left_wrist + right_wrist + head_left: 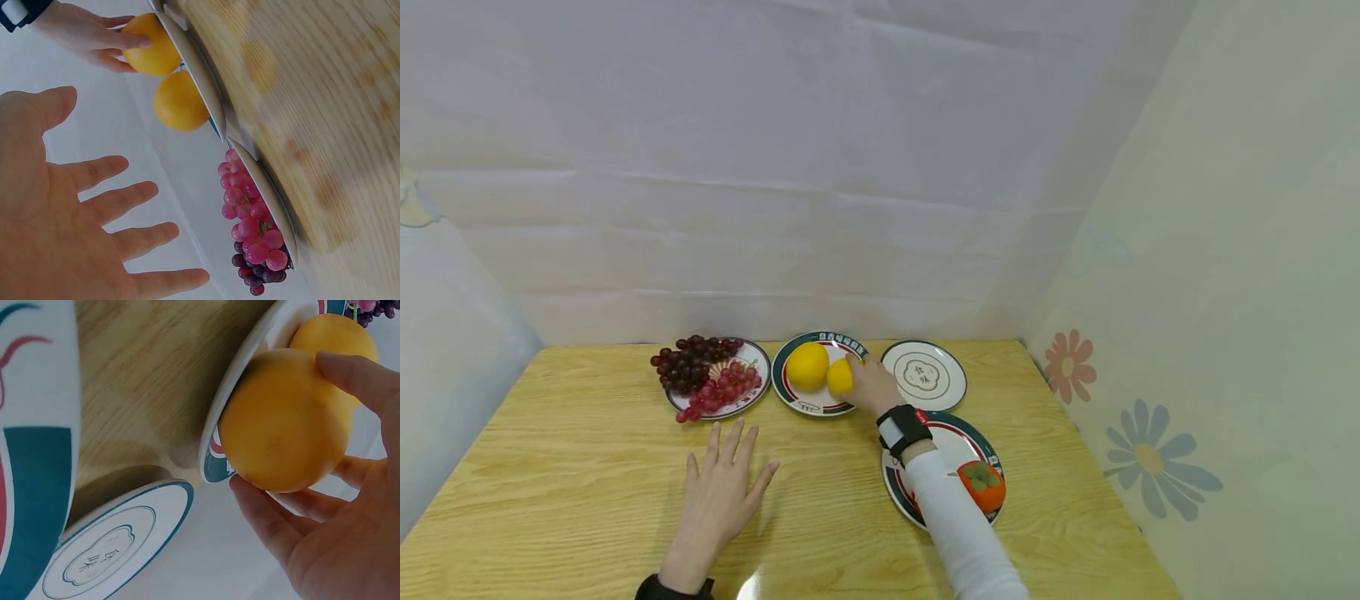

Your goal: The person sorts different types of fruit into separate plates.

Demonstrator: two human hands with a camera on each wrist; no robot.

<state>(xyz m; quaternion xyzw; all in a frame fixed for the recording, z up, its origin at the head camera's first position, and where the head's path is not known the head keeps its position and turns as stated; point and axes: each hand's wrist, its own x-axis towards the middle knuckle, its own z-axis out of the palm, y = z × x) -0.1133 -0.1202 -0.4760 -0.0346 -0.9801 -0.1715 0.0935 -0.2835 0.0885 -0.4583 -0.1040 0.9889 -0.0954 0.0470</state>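
My right hand (874, 385) grips a yellow-orange fruit, likely an orange (284, 422), at the right side of the green-rimmed back plate (811, 407). Thumb and fingers curl round opposite sides of it in the right wrist view. A second orange (807, 367) sits beside it on the same plate. My left hand (718, 496) is spread above the table with nothing in it, fingers straight. Closest to it is the left plate (763, 363), bearing pink grapes (722, 392) and dark grapes (687, 365).
A small white plate (951, 379) with a printed emblem stands at the back right. In front of it, a larger green-rimmed plate (945, 432) holds a persimmon (982, 485), partly behind my right sleeve (958, 525). The wooden table (550, 467) meets walls at the back and right.
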